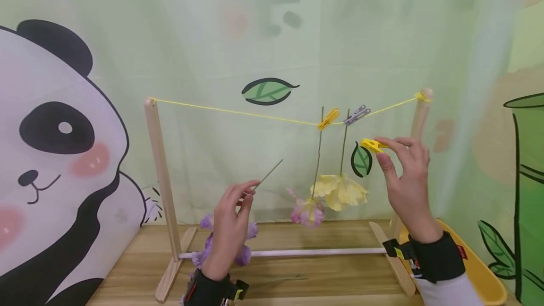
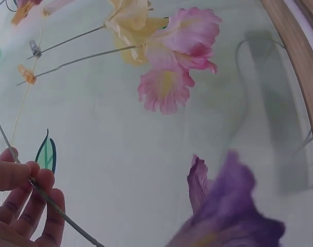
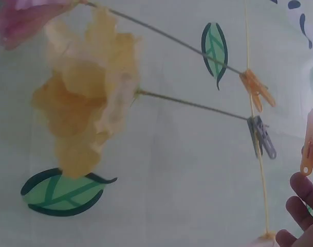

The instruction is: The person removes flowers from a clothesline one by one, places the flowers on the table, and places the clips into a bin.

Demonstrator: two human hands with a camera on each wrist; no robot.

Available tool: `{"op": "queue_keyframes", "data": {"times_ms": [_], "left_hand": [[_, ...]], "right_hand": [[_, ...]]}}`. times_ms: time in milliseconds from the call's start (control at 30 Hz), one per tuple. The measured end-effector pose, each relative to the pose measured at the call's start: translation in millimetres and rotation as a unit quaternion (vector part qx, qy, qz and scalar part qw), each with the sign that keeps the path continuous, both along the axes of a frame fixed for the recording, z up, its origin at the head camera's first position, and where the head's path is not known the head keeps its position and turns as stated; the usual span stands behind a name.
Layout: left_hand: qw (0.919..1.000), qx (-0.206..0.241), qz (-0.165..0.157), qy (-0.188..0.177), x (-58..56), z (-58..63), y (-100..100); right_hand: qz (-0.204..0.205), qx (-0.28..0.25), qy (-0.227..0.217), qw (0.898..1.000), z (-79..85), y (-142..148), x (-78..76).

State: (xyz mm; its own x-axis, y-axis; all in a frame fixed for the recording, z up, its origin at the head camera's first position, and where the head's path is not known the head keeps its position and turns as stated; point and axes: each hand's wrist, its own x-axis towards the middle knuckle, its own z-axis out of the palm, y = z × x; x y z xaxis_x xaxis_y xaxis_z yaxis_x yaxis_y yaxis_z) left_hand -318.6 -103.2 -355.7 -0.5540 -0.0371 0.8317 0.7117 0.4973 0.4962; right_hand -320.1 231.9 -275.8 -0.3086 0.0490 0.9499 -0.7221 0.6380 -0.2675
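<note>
My left hand [image 1: 231, 221] pinches the thin green stem [image 1: 269, 173] of a purple artificial flower [image 2: 223, 211], whose petals hang below, partly hidden behind the hand in the head view. My right hand [image 1: 407, 181] holds a yellow clothespin [image 1: 372, 145] between thumb and fingers, to the right of the hanging flowers and below the string. On the yellow string [image 1: 238, 113], a yellow-orange clothespin [image 1: 329, 119] grips the stem of a pink flower [image 1: 309, 212]. Beside it a grey clothespin [image 1: 357, 115] grips the stem of a yellow flower [image 1: 345, 193]. Both flowers hang head down.
The string runs between a left wooden post [image 1: 162, 178] and a right wooden post [image 1: 420, 119]. A white rod [image 1: 318, 252] joins their feet low above the wooden table [image 1: 340, 282]. At the right stands a yellow tray [image 1: 484, 268], partly behind my right arm. A panda-print cloth [image 1: 212, 37] hangs behind.
</note>
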Motion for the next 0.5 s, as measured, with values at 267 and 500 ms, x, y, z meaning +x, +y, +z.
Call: {"op": "queue_keyframes", "data": {"times_ms": [267,500], "left_hand": [[0.9998,-0.014,-0.002,-0.014,5.5,-10.4,-6],[0.9964,-0.06,-0.012,-0.059,8.7,-6.6,-14]], "right_hand": [[-0.039,-0.045,-0.021,0.998,-32.1,32,7.0],[-0.079,-0.083,-0.03,0.993,-50.9,56,14.1]]}}
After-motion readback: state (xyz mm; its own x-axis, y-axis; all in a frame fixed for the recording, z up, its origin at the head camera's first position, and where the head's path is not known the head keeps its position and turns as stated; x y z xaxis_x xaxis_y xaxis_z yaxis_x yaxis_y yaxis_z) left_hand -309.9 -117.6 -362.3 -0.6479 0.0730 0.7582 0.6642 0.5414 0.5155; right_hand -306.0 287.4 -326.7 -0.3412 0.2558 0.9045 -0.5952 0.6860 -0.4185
